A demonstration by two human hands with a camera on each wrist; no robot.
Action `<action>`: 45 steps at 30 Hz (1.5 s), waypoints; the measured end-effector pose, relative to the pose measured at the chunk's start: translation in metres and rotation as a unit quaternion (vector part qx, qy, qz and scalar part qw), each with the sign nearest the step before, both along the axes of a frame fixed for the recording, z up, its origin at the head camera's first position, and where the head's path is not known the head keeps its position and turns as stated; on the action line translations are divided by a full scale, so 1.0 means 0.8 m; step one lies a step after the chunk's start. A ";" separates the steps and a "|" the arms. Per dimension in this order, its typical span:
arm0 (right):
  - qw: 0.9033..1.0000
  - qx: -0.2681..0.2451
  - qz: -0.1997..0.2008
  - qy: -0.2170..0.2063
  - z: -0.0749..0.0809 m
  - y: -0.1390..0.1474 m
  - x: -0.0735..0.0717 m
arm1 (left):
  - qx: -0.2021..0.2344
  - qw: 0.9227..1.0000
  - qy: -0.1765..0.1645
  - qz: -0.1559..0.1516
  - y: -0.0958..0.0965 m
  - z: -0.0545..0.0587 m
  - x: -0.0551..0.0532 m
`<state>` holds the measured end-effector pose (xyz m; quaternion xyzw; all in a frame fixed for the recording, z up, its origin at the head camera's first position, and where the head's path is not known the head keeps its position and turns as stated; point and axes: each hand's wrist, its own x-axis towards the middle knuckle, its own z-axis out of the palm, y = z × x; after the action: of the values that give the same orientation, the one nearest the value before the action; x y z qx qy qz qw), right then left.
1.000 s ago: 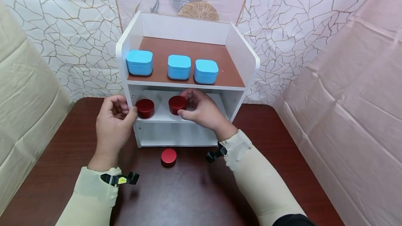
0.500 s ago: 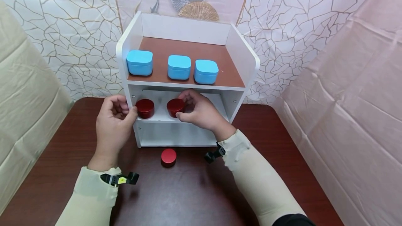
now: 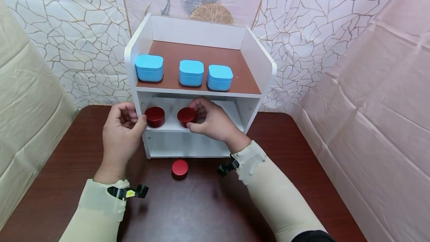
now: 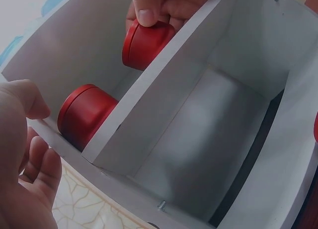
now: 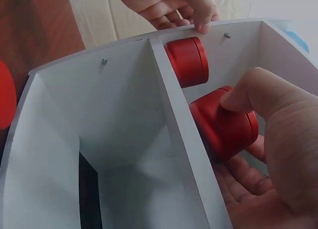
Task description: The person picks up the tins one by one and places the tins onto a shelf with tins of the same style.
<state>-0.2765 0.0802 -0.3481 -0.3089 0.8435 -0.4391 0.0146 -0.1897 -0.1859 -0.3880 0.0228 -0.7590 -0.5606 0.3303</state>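
My right hand (image 3: 213, 120) pinches a round red tin (image 3: 186, 117) at the middle shelf of the white shelf unit (image 3: 252, 122). In the right wrist view the thumb presses on the side of this tin (image 5: 226, 124), with fingers on its far side. A second red tin (image 3: 155, 117) stands at the left end of the same shelf. My left hand (image 3: 122, 130) grips the unit's left side panel, its thumb on the front edge close to that tin. On the table in front of the unit lies a third red tin (image 3: 180, 169).
Three blue lidded boxes (image 3: 191, 73) stand along the front of the brown top shelf (image 3: 201, 49). Under the middle shelf is a lower compartment (image 3: 188, 145). The dark wooden table (image 3: 181, 212) carries the unit, and a patterned cloth (image 3: 67, 29) hangs behind.
My right hand has moved slightly left along the middle shelf with the tin, bringing it nearer the left tin. The left hand has stayed on the side panel.
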 end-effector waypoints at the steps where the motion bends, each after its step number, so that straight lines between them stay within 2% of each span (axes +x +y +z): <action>1: 1.000 0.001 -0.001 0.002 0.000 0.000 0.000 | 0.000 1.000 0.001 -0.001 0.000 0.000 0.000; 8: 1.000 0.006 -0.001 0.007 -0.001 0.000 0.000 | 0.001 1.000 0.008 -0.003 -0.001 0.000 0.000; 27: 1.000 0.024 0.003 0.017 -0.001 0.001 -0.002 | -0.006 1.000 -0.012 0.011 0.002 0.000 0.000; 45: 1.000 0.028 0.013 0.007 0.001 0.000 -0.002 | -0.004 1.000 -0.004 0.005 0.000 0.000 0.000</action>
<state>-0.2783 0.0802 -0.3470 -0.3228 0.8512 -0.4131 0.0231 -0.1899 -0.1855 -0.3878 0.0278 -0.7621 -0.5561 0.3306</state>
